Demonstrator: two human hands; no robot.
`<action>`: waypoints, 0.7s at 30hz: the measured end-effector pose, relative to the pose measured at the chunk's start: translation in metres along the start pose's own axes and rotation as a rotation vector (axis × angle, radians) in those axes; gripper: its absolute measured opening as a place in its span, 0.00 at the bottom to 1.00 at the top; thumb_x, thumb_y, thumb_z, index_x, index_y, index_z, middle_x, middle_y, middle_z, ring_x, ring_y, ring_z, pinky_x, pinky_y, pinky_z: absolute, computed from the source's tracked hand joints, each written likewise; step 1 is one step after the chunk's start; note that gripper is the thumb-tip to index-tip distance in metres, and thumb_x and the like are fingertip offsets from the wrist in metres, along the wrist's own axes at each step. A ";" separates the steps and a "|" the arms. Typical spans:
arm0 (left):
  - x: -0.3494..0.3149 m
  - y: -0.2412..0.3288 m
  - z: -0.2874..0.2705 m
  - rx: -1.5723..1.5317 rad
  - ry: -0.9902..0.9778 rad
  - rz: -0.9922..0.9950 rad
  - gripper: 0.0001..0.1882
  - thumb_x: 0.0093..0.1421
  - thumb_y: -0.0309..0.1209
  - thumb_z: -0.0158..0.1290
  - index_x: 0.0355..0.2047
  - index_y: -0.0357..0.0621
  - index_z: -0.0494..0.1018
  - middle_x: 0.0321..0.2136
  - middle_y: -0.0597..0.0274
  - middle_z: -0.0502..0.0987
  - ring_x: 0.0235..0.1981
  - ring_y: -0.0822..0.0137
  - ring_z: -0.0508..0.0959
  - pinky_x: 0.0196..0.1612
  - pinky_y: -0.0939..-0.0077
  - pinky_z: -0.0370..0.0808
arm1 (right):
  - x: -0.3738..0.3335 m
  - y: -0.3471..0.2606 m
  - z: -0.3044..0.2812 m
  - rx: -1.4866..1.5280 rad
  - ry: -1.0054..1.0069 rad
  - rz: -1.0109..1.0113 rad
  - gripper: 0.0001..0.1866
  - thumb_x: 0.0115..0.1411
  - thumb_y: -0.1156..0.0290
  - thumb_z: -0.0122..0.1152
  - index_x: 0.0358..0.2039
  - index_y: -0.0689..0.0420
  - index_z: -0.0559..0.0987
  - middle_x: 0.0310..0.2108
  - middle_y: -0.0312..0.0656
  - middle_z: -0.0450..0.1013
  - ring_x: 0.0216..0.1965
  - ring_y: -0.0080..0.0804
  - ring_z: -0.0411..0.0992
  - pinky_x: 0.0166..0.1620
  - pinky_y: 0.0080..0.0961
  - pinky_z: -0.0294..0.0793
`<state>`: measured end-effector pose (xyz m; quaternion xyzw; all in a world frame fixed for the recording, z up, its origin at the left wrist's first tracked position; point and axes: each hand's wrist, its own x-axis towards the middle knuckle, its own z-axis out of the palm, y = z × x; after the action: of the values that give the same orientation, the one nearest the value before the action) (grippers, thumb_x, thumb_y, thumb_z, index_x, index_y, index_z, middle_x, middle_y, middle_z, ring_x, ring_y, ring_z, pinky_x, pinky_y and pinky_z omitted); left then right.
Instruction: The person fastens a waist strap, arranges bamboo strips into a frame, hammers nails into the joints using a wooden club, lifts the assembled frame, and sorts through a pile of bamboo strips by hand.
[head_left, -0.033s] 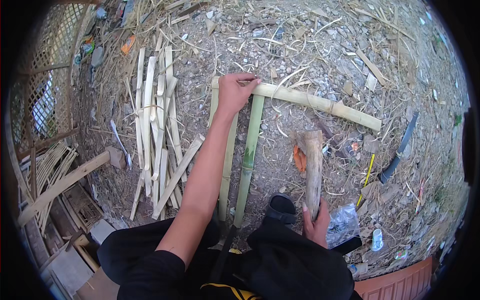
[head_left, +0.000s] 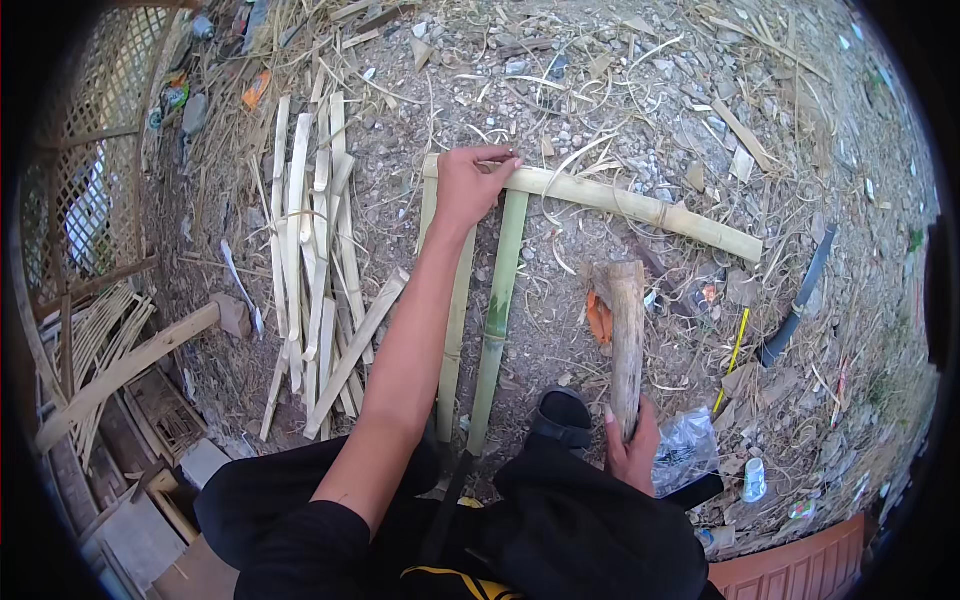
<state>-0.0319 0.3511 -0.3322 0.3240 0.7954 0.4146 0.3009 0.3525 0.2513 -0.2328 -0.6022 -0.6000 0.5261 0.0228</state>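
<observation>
My left hand (head_left: 470, 187) is closed in a pinch over a split bamboo strip (head_left: 640, 207) that lies crosswise on the ground. A small dark tip shows by its fingertips, too small to name. Under that strip run two lengthwise bamboo pieces, a greener one (head_left: 495, 335) and a paler one (head_left: 452, 350) partly hidden by my left forearm. At the lower right, my right hand (head_left: 636, 455) is wrapped round the lower end of a thick, rough wooden stick (head_left: 627, 340). The stick points away from me, apart from the bamboo.
A tied bundle of bamboo slats (head_left: 305, 240) lies to the left. At the right are a long dark blade (head_left: 797, 300), a yellow measuring tape (head_left: 735, 350), a clear plastic bag (head_left: 686, 452) and a plastic cup (head_left: 755, 480). A wooden plank (head_left: 130, 375) leans at the left.
</observation>
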 end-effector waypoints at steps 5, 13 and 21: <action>0.002 0.000 0.000 -0.017 -0.059 0.038 0.10 0.58 0.29 0.65 0.40 0.41 0.85 0.27 0.61 0.83 0.13 0.80 0.72 0.15 0.83 0.67 | 0.001 0.003 -0.001 -0.014 -0.014 0.013 0.25 0.62 0.69 0.63 0.56 0.67 0.70 0.43 0.59 0.75 0.45 0.51 0.76 0.50 0.40 0.73; -0.001 -0.008 0.007 0.025 0.000 0.196 0.09 0.61 0.26 0.61 0.42 0.44 0.85 0.34 0.61 0.85 0.21 0.79 0.76 0.20 0.83 0.71 | 0.002 0.000 0.000 -0.016 -0.005 -0.005 0.25 0.62 0.69 0.64 0.56 0.67 0.70 0.43 0.59 0.75 0.45 0.51 0.76 0.50 0.40 0.73; -0.018 -0.007 0.019 0.084 0.171 0.303 0.10 0.60 0.24 0.61 0.42 0.45 0.85 0.37 0.57 0.85 0.31 0.72 0.83 0.34 0.80 0.77 | 0.001 0.006 0.002 -0.058 0.016 -0.056 0.26 0.62 0.68 0.64 0.57 0.67 0.70 0.43 0.59 0.75 0.45 0.54 0.76 0.50 0.41 0.73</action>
<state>-0.0081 0.3427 -0.3438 0.4160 0.7766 0.4477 0.1527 0.3550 0.2491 -0.2385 -0.5896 -0.6315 0.5029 0.0247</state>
